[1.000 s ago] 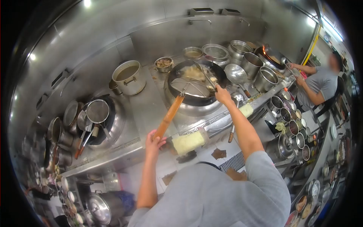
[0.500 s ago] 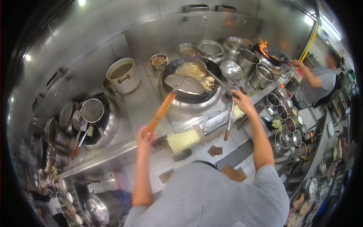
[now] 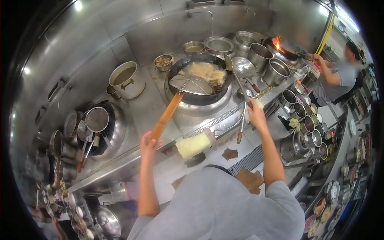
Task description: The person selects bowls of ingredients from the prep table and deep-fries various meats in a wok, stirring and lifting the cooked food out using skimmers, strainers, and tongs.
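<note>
The wooden handle of a wire-mesh strainer [image 3: 194, 85] is in my closed left hand [image 3: 149, 145]. Its mesh end rests over the near side of a black wok [image 3: 203, 98]. Pale food [image 3: 206, 72] bubbles in oil behind the mesh. My right hand [image 3: 256, 114] grips the handle of a ladle [image 3: 238, 80], whose head is raised at the wok's right rim, apart from the food. A folded pale cloth [image 3: 195, 145] lies on the counter's front edge between my hands.
Right of the wok stand a perforated skimmer [image 3: 243, 67] and metal pots [image 3: 277, 72]. A large pot [image 3: 127, 80] stands left, beyond a second wok station with strainers [image 3: 97, 119]. Flames [image 3: 277, 44] rise by a co-worker [image 3: 340, 80] at far right.
My right hand has drawn the ladle out of the food to the wok's right rim. The food now bubbles more evenly. The strainer stays over the near side.
</note>
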Demonstrator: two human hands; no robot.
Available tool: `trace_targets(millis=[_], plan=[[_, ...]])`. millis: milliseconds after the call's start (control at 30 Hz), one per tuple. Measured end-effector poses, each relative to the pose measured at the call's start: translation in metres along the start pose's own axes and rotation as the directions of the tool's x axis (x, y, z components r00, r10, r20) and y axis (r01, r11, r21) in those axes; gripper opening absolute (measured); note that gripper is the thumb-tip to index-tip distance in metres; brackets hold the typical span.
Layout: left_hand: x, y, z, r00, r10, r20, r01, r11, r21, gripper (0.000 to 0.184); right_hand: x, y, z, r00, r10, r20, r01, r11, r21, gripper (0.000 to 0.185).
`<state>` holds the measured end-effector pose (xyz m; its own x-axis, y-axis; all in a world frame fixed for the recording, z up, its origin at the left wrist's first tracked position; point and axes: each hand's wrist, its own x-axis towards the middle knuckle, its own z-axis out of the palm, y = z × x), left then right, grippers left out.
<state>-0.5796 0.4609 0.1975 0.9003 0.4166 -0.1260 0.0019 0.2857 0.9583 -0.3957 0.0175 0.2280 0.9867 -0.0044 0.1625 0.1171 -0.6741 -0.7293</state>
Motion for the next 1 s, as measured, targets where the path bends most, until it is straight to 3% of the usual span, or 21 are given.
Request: trace_targets(millis=[33, 100, 133, 167, 200, 233, 300, 333, 500, 567, 633, 700, 733, 833, 967, 1000], plan=[[0.002, 0.0, 0.0, 1.0, 0.006, -0.004, -0.006, 1.0, 0.005, 0.042, 0.003, 0.013, 0.019, 1.0, 0.002, -0.003, -0.002, 1.0, 0.003, 0.048], [0.006, 0.005, 0.0, 0.999, 0.029, -0.017, -0.029, 1.0, 0.001, 0.043, 0.017, 0.043, 0.073, 0.965, -0.22, -0.143, 0.221, 0.975, -0.008, 0.048], [0.005, 0.008, 0.001, 0.999, 0.04, -0.026, -0.04, 0.999, 0.0, 0.04, 0.014, 0.028, 0.076, 0.962, -0.235, -0.139, 0.237, 0.972, -0.006, 0.048], [0.004, 0.012, 0.003, 0.998, 0.051, -0.036, -0.051, 0.999, -0.004, 0.038, 0.008, 0.004, 0.073, 0.991, 0.107, 0.085, -0.134, 0.888, 0.44, 0.047], [0.003, 0.015, 0.004, 0.997, 0.059, -0.048, -0.06, 0.998, -0.013, 0.038, 0.007, -0.011, 0.072, 0.852, 0.304, 0.425, -0.523, 0.521, 0.675, 0.045], [0.001, 0.019, 0.007, 0.997, 0.065, -0.044, -0.065, 0.998, -0.003, 0.038, 0.015, -0.013, 0.077, 0.855, 0.294, 0.427, -0.518, 0.53, 0.671, 0.045], [-0.003, 0.018, 0.006, 0.997, 0.066, -0.042, -0.065, 0.998, 0.005, 0.038, 0.036, -0.003, 0.097, 0.821, 0.209, 0.532, -0.566, 0.167, 0.807, 0.04], [-0.001, 0.015, 0.004, 0.998, 0.062, -0.031, -0.061, 0.998, 0.014, 0.038, 0.049, 0.005, 0.105, 0.816, 0.151, 0.557, -0.575, 0.127, 0.808, 0.038], [0.0, 0.005, -0.005, 1.0, 0.019, -0.016, -0.02, 0.998, -0.066, 0.039, 0.084, -0.003, 0.118, 0.839, 0.079, 0.538, -0.529, 0.352, 0.772, 0.046], [-0.004, -0.001, -0.008, 1.0, -0.021, -0.013, 0.02, 0.997, -0.07, 0.04, 0.078, -0.026, 0.108, 0.859, 0.13, 0.495, -0.476, 0.561, 0.678, 0.053], [-0.006, -0.006, -0.008, 1.0, -0.023, -0.013, 0.022, 0.997, -0.076, 0.04, 0.079, -0.035, 0.104, 0.865, 0.131, 0.485, -0.453, 0.62, 0.64, 0.054], [-0.007, -0.006, -0.007, 1.0, -0.024, -0.012, 0.023, 0.997, -0.078, 0.04, 0.075, -0.049, 0.096, 0.934, 0.076, 0.349, -0.234, 0.868, 0.438, 0.052], [-0.008, -0.004, -0.007, 1.0, -0.021, 0.005, 0.021, 0.996, -0.083, 0.039, 0.076, -0.05, 0.095, 0.952, 0.054, 0.301, -0.164, 0.921, 0.353, 0.049], [-0.007, -0.004, -0.011, 1.0, -0.026, 0.015, 0.028, 0.996, -0.089, 0.039, 0.062, -0.074, 0.081, 0.974, -0.021, 0.224, -0.019, 0.984, 0.177, 0.048], [-0.002, -0.006, -0.013, 0.999, -0.032, 0.011, 0.033, 0.998, -0.047, 0.037, 0.07, -0.061, 0.105, 0.975, -0.118, 0.188, 0.085, 0.981, 0.175, 0.046], [-0.003, -0.006, -0.013, 0.999, -0.033, 0.015, 0.034, 0.998, -0.045, 0.037, 0.076, -0.06, 0.11, 0.964, -0.102, 0.244, 0.066, 0.987, 0.15, 0.044]])
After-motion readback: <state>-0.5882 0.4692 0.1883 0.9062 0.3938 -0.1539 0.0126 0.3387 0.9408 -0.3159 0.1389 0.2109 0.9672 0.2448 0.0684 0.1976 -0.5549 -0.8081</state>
